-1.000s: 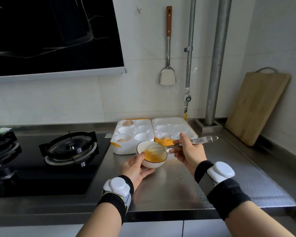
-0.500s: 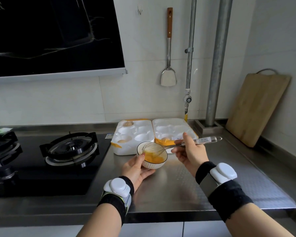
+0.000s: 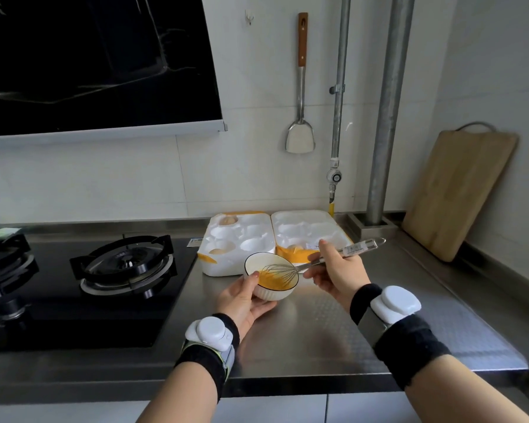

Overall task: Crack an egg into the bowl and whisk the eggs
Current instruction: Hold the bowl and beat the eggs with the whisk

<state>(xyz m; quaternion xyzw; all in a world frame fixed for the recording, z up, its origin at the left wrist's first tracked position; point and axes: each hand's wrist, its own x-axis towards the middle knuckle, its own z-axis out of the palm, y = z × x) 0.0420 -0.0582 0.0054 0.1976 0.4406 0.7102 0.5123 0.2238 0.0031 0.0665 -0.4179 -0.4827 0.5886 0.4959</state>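
While the head view looks down on the brushed steel counter, the small white ribbed ceramic bowl sits tilted in front of the white foam egg carton. Whether its base touches the steel I cannot tell. The left hand cradles it, thumb hooked over the near rim and fingers curled under the wall. Yellow beaten egg pools in the low side. The right hand pinches the thin metal balloon whisk low on its handle, with one fingertip raised beside it and the wire loops dipped in the egg.

The bowl looks light but brittle, and likely slick if egg wets the rim, so the ribbed wall is probably the surest hold. The whisk's wires look springy and the handle stiff, so a grip near the wires should give the most control.
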